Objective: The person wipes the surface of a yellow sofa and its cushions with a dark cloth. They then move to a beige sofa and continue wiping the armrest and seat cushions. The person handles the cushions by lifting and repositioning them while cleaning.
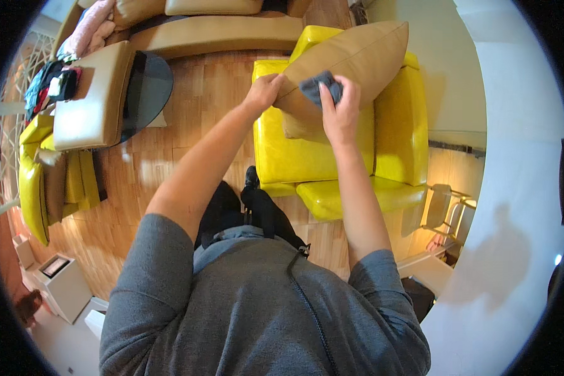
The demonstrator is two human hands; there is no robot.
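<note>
A large tan cushion (357,59) is held tilted over the seat of a yellow armchair (301,153). My left hand (264,93) grips the cushion's left corner, its fingers closed round the edge. In my right hand (343,113) is a bunched dark grey cloth (316,88), which lies against the face of the cushion. My right thumb and fingers pinch the cloth from the near side. Part of the chair's seat and back is hidden behind the cushion and my right forearm.
A tan sofa (225,36) stands along the far side. To the left are a tan ottoman (94,94) with clothes (56,84) piled on it, a dark round-edged table (147,94) and a second yellow armchair (34,182). A wooden chair (442,207) stands at right, near the white wall (514,156).
</note>
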